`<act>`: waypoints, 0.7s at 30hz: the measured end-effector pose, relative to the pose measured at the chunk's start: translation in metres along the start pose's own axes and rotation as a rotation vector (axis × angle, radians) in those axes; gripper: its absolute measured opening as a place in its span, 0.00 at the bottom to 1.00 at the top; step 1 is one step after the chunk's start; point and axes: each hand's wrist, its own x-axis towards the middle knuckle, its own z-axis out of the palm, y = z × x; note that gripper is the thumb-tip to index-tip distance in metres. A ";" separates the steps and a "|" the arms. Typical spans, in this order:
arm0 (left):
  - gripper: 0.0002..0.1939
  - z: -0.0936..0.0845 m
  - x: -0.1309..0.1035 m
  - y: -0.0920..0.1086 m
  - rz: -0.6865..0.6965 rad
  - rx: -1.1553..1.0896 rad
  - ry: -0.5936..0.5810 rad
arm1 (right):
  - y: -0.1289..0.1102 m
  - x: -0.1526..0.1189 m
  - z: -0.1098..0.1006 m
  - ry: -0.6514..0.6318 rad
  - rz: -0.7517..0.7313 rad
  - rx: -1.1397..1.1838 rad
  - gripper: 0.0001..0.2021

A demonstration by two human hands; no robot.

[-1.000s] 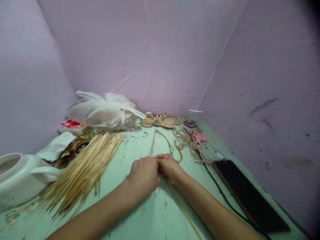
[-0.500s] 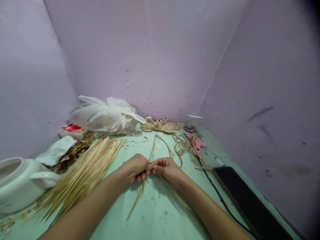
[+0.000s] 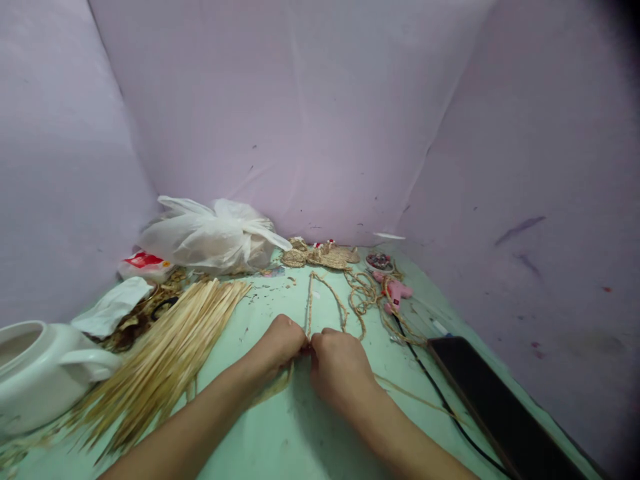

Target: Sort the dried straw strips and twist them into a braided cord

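Note:
A thin twisted straw cord (image 3: 310,300) runs from the far part of the table down to my fingertips. My left hand (image 3: 283,341) pinches its near end, its fingers closed and partly hidden. Touching it from the right, my right hand (image 3: 340,367) is closed too, turned with its back up, so its fingertips are hidden. A loose flat strand (image 3: 273,387) hangs out below my left hand. Another thin strand (image 3: 420,399) trails to the right from under my right hand.
Left are a bundle of dry straw strips (image 3: 160,353), a white pot (image 3: 35,387) and a plastic bag (image 3: 215,237). Woven straw pieces (image 3: 330,257) lie at the back. Right are coiled cord (image 3: 363,293), a pink glue gun (image 3: 396,293), its cable and a black slab (image 3: 490,400).
My right hand has rolled over so its back faces up, and its strand has swung out to the right. My left hand has closed and turned knuckles-up.

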 end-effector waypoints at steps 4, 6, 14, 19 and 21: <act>0.11 -0.005 -0.007 0.004 -0.060 -0.143 -0.098 | -0.014 -0.010 -0.006 -0.112 0.025 -0.026 0.12; 0.11 -0.008 -0.005 0.002 -0.095 -0.191 -0.159 | -0.018 -0.013 -0.005 -0.128 0.027 -0.017 0.13; 0.05 -0.006 0.003 -0.007 0.051 -0.154 -0.175 | -0.022 -0.023 -0.006 -0.135 -0.020 0.093 0.11; 0.06 -0.010 0.004 -0.006 0.027 -0.068 -0.187 | 0.000 -0.005 -0.006 0.005 -0.008 0.397 0.09; 0.05 -0.013 0.004 -0.006 0.016 -0.063 -0.213 | 0.011 0.008 -0.002 0.151 0.073 0.603 0.08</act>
